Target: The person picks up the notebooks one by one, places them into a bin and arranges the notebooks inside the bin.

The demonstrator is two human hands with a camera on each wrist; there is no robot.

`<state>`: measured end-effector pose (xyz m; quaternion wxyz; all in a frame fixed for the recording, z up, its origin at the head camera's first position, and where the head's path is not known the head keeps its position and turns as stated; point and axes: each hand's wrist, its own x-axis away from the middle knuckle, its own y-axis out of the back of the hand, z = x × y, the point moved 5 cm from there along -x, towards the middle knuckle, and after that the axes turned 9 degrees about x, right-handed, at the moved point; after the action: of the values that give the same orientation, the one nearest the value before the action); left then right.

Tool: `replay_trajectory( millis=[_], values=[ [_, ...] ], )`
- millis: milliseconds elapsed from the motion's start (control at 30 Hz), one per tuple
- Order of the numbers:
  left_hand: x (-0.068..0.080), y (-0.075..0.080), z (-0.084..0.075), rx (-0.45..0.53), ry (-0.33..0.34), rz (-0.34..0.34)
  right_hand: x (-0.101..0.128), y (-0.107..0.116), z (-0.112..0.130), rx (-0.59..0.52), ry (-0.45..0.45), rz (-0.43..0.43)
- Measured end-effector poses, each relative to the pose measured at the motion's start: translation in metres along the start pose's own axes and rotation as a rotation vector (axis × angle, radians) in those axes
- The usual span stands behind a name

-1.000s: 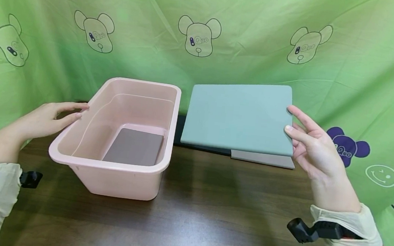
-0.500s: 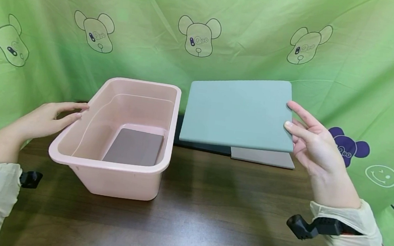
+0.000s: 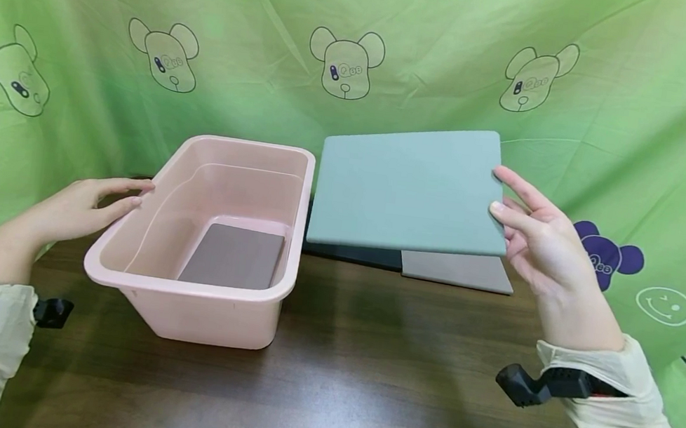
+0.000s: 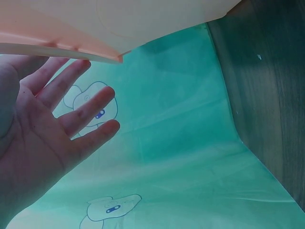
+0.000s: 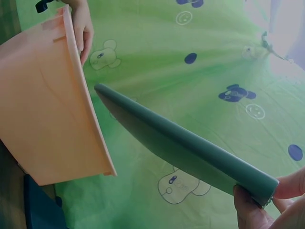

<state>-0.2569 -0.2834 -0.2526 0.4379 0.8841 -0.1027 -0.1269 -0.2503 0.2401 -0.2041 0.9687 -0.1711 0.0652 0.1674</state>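
Observation:
My right hand (image 3: pixel 556 266) pinches a teal notebook (image 3: pixel 409 190) by its right edge, thumb on the near face. The notebook is tilted in the air, with its left end close to the right rim of a pink plastic bin (image 3: pixel 204 318). In the right wrist view its rounded spine (image 5: pixel 186 140) shows. My left hand (image 3: pixel 79 212) touches the bin's left rim; in the left wrist view its fingers (image 4: pixel 90 112) are spread, some at the rim. Inside the bin lies a grey-brown flat notebook (image 3: pixel 236 258).
A black flat notebook (image 3: pixel 357 254) and a light grey one (image 3: pixel 457 271) lie on the dark wooden table (image 3: pixel 363 372), right of the bin, partly hidden by the teal notebook. Behind hangs a green curtain (image 3: pixel 430 61) with bear prints.
My right hand has raised the teal notebook and moved it a little left, toward the bin. The left hand and the bin stay where they were.

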Motion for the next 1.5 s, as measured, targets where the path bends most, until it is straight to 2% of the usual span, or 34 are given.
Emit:
replay_trajectory(
  millis=[500, 667, 1233, 1500],
  values=[
    [0.0, 0.0, 0.0, -0.007, -0.018, -0.007, -0.012, -0.008, 0.001, 0.039, -0.033, -0.059],
    [0.0, 0.0, 0.0, -0.003, -0.012, -0.004, -0.016, -0.011, 0.002, 0.039, -0.028, -0.054],
    [0.0, 0.0, 0.0, 0.0, -0.007, 0.002, -0.029, -0.024, 0.001, 0.161, -0.113, -0.087],
    [0.0, -0.001, 0.0, 0.004, 0.011, 0.008, -0.033, -0.03, 0.0, 0.212, -0.123, -0.092]
  ],
)
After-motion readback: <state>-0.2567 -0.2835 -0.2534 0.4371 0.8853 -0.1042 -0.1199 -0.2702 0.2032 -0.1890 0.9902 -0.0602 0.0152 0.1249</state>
